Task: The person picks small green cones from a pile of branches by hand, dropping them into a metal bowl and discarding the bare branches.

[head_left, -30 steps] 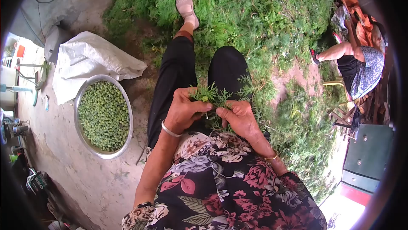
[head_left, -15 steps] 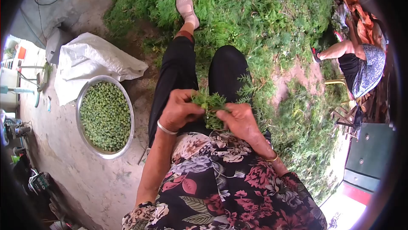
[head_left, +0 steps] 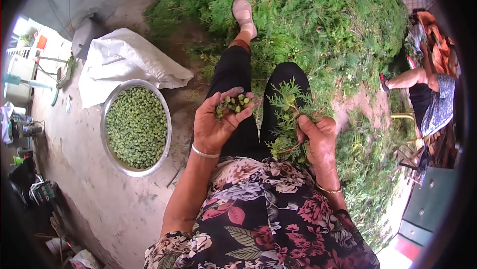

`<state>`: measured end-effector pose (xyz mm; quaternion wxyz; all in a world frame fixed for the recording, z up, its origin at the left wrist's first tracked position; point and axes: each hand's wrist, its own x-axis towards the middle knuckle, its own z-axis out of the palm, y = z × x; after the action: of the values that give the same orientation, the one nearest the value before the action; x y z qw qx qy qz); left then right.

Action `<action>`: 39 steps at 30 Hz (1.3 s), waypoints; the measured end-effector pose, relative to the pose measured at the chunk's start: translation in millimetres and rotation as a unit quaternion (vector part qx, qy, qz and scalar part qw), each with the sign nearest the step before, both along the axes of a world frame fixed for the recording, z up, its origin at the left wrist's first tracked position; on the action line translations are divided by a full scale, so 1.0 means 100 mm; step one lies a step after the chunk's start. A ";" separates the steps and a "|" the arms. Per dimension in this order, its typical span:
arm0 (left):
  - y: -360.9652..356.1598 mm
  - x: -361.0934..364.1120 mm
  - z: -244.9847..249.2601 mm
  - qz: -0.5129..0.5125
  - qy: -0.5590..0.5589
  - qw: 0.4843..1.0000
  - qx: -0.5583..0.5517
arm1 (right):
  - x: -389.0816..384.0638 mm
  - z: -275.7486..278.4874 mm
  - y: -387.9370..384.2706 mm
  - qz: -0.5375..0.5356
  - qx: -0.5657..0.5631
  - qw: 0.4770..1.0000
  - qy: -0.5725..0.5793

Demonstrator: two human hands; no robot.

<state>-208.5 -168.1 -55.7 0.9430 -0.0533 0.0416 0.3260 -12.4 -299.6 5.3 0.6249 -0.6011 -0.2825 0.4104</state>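
Observation:
Cupped palm up over my thigh, my left hand holds several small green cones in its curled fingers. My right hand pinches the stem of a leafy green sprig, which hangs over my other knee. The two hands are apart, with part of the sprig between them. To the left on the floor stands a round metal basin, filled with many more green cones.
A white sack lies behind the basin. A large heap of green branches spreads ahead and to the right. At the far right another person sits beside the heap. Tools stand at the left edge.
My hands have moved apart. My left hand has turned palm up and now shows cones in it; my right hand has lifted the sprig to the right. The view has shifted slightly.

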 end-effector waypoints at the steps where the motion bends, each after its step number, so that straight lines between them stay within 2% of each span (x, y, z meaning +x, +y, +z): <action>1: 0.00 -0.03 0.06 0.005 0.000 1.000 0.002 | -0.02 0.01 0.04 0.005 0.002 1.000 0.000; 4: 0.00 -0.20 0.17 0.043 0.062 0.996 0.041 | -0.12 0.05 0.14 0.023 0.010 1.000 -0.010; 5: 0.04 -0.38 0.16 0.088 0.088 0.989 0.076 | -0.14 0.05 0.15 0.044 0.020 0.998 -0.041; 7: 0.11 -0.77 0.26 0.171 0.149 0.968 0.106 | -0.18 0.06 0.18 0.064 0.030 0.995 -0.072; 8: 0.14 -0.99 0.34 0.223 0.231 0.933 0.164 | -0.21 0.07 0.19 0.066 0.020 0.995 -0.070; 10: 0.24 -1.48 0.27 0.296 0.404 0.819 0.281 | -0.23 0.08 0.20 0.084 0.015 0.992 -0.094; 11: 0.24 -1.65 0.32 0.299 0.563 0.711 0.296 | -0.24 0.05 0.20 0.084 0.016 0.992 -0.094; 12: 0.23 -1.74 0.42 0.265 0.711 0.535 0.371 | -0.25 0.00 0.19 0.089 0.014 0.993 -0.082; 13: 0.26 -1.95 0.35 0.265 0.712 0.534 0.370 | -0.26 -0.04 0.19 0.094 0.012 0.993 -0.069; 15: 0.35 -2.26 0.21 0.213 0.845 0.268 0.410 | -0.26 -0.08 0.17 0.118 0.006 0.991 -0.063; 16: 0.34 -2.26 0.17 0.276 0.835 0.247 0.408 | -0.27 -0.10 0.16 0.106 -0.022 0.994 -0.018; 17: 0.32 -2.23 0.14 0.275 0.835 0.248 0.407 | -0.27 -0.12 0.15 0.094 -0.052 0.994 0.026; 19: 0.21 -1.91 0.26 0.286 0.788 0.452 0.306 | -0.25 -0.14 0.16 0.101 -0.051 0.992 0.059; 20: 0.15 -1.61 0.33 0.311 0.700 0.567 0.304 | -0.24 -0.14 0.16 0.107 -0.048 0.989 0.093; 21: 0.11 -1.46 0.30 0.239 0.666 0.633 0.314 | -0.26 -0.11 0.16 0.108 -0.050 0.989 0.090; 22: 0.03 -1.20 0.34 0.187 0.624 0.679 0.337 | -0.29 -0.07 0.16 0.078 -0.066 0.988 0.115; 23: -0.05 -0.94 0.39 0.141 0.570 0.746 0.314 | -0.31 -0.04 0.16 0.047 -0.082 0.986 0.140; 24: -0.12 -0.73 0.44 0.076 0.553 0.759 0.335 | -0.31 -0.02 0.15 0.047 -0.084 0.986 0.137; 26: -0.23 -0.36 0.55 0.049 0.457 0.820 0.342 | -0.30 -0.01 0.14 0.066 -0.080 0.984 0.143; 27: -0.25 -0.24 0.54 0.048 0.455 0.821 0.342 | -0.29 -0.01 0.14 0.064 -0.081 0.985 0.142; 29: -0.25 -0.07 0.53 0.031 0.397 0.849 0.348 | -0.28 -0.01 0.16 0.126 -0.076 0.984 0.100; 31: -0.24 0.00 0.54 0.025 0.380 0.858 0.345 | -0.32 0.00 0.16 0.127 -0.079 0.985 0.088; 34: -0.24 0.02 0.55 -0.010 0.388 0.840 0.380 | -0.34 -0.01 0.15 0.147 -0.086 0.983 0.068; 36: -0.25 -0.01 0.52 -0.009 0.443 0.802 0.400 | -0.34 -0.01 0.14 0.164 -0.091 0.980 0.061; 39: -0.25 -0.13 0.53 -0.019 0.480 0.783 0.396 | -0.33 0.00 0.14 0.218 -0.132 0.967 0.009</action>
<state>-222.0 -192.8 -3.0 0.7456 0.4886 0.3571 0.2789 -45.4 -285.8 5.3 0.4380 -0.5985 -0.3441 0.5758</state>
